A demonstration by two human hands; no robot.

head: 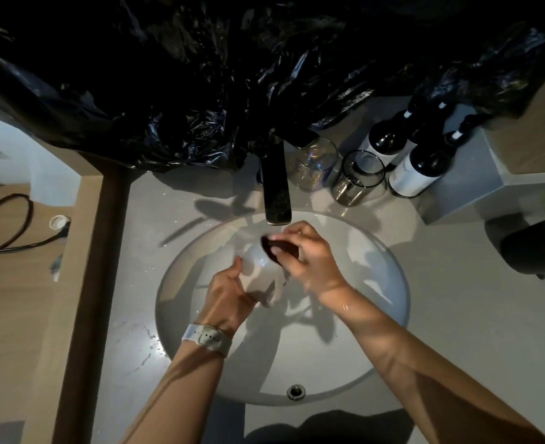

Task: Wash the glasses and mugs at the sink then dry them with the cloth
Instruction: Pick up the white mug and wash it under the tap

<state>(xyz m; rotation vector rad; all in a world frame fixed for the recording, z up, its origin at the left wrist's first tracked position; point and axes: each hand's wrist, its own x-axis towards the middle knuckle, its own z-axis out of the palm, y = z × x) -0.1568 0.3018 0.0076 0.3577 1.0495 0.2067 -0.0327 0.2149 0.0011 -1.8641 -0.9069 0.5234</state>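
Far left: dark cable [7, 219] looped on wood-toned floor, small round white fitting [58, 222] beside it. Dark wood vertical edge, then smooth grey matte countertop [143, 283] with scattered water droplets.

Centre: round, shallow white basin [377, 283], glossy, with metal overflow ring [296, 391] at near rim. Flat rectangular dark metal faucet [276, 190] projecting over far rim of basin. Crinkled, shiny black plastic sheeting [232, 75] draped across whole back of scene.

Left hand [228, 296], pale silicone watch band [207, 339] on wrist, curled round base and lower body of white glazed mug [258, 267]; firm grasp. Mug held above basin just under faucet outlet, tilted with dark interior mouth facing up and away. Right hand [309, 254] at mug rim, fingers bent over edge, fingertips pressing at dark opening. Wet sheen on right forearm.

Right of faucet: two cylindrical tumblers standing on counter, clear glass [314, 163] nearer faucet, smoked glass [359, 177] just beside it. Behind and right: dark glass bottles [420, 168] with white labels, rounded shoulders, close together. Far right: grey block-like ledge [476, 187], dark rounded object [537, 248], identity not discernible.
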